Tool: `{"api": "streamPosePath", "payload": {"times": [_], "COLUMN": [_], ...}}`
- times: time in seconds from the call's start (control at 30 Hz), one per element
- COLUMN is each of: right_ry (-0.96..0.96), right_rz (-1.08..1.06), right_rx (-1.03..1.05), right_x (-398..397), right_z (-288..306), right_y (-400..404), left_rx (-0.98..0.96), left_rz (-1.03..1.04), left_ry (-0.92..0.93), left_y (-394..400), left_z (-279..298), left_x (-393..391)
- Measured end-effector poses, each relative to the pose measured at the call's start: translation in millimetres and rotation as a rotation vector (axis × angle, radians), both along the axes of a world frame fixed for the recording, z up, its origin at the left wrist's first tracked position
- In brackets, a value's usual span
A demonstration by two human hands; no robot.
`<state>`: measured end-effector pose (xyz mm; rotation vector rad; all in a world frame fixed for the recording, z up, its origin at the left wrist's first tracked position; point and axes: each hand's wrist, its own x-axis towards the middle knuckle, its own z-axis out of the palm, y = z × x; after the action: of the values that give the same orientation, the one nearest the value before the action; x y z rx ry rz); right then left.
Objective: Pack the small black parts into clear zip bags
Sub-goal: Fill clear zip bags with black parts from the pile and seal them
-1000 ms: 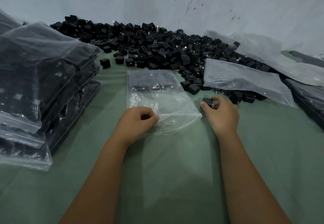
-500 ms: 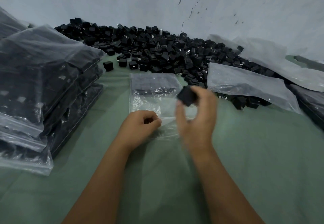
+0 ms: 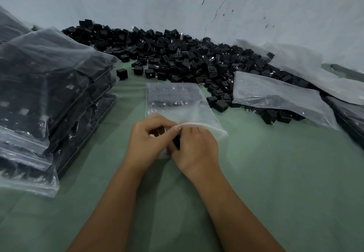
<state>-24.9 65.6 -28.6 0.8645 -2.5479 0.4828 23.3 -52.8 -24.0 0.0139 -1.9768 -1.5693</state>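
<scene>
Left fingers (image 3: pixel 157 131) pinch one bag's (image 3: pixel 177 102) mouth, its length running away from them; right fingers (image 3: pixel 189 133) clamp one part (image 3: pixel 176 142).

We see a green cloth (image 3: pixel 275 182) spread flat, and it runs back to a pale wall (image 3: pixel 137 1). A big pile of small black parts (image 3: pixel 177 60) lies on the cloth along the wall. A few parts sit alone just in front of the pile. On the left a stack of full bags (image 3: pixel 49 98) rests on the cloth. In the middle lies one clear bag (image 3: pixel 177 102) with a row of black parts at its far end. On the right some flat clear bags (image 3: pixel 275 96) lie partly on the pile. More full bags (image 3: pixel 350 117) sit at the right edge.
</scene>
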Motion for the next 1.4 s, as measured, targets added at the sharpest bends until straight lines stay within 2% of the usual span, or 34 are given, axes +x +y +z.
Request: {"api": "streamPosePath", "payload": {"times": [0.07,0.13,0.23,0.3,0.33,0.43,0.53,0.7,0.9,1.03,1.23,1.4], "right_ry": [-0.017,-0.014,-0.135,-0.22,-0.245,-0.259,-0.274,-0.331,-0.251,-0.281,-0.202,-0.216], "right_rz": [0.006,-0.011,-0.002,0.032,0.052,0.08,0.088,0.177,0.279,0.236,0.254,0.202], "right_rx": [-0.038,-0.11,-0.101,-0.147,-0.181,-0.238,-0.236,-0.162,0.028,0.186,0.237,0.275], "right_x": [1,6,4,-1,-2,-2,-3,-2,-1,-9,-26,-32], "right_z": [2,2,-2,-3,-3,-5,-9,-8,-10,-11,-9,-10], "right_y": [-1,2,8,9,9,7,8,8,0,-18,-36,-55], "left_rx": [0.043,0.156,0.344,0.336,0.302,0.101,-0.118,-0.148,-0.146,-0.162,-0.176,-0.157], "left_rz": [-0.094,-0.064,0.267,0.521,0.575,0.56,0.564,0.536,0.526,0.533,0.531,0.524], "left_ry": [0.027,0.044,0.04,-0.044,-0.11,-0.354,-0.461,-0.521,-0.544,-0.558,-0.553,-0.565], "left_y": [-2,-8,-22,-29,-32,-33,-29,-28,-27,-27,-25,-24], "left_z": [3,5,4,0,-3,-10,-7,-5,-8,-9,-7,-2], "left_x": [3,4,2,0,-1,-2,-4,-3,-5,-7,-7,-4]}}
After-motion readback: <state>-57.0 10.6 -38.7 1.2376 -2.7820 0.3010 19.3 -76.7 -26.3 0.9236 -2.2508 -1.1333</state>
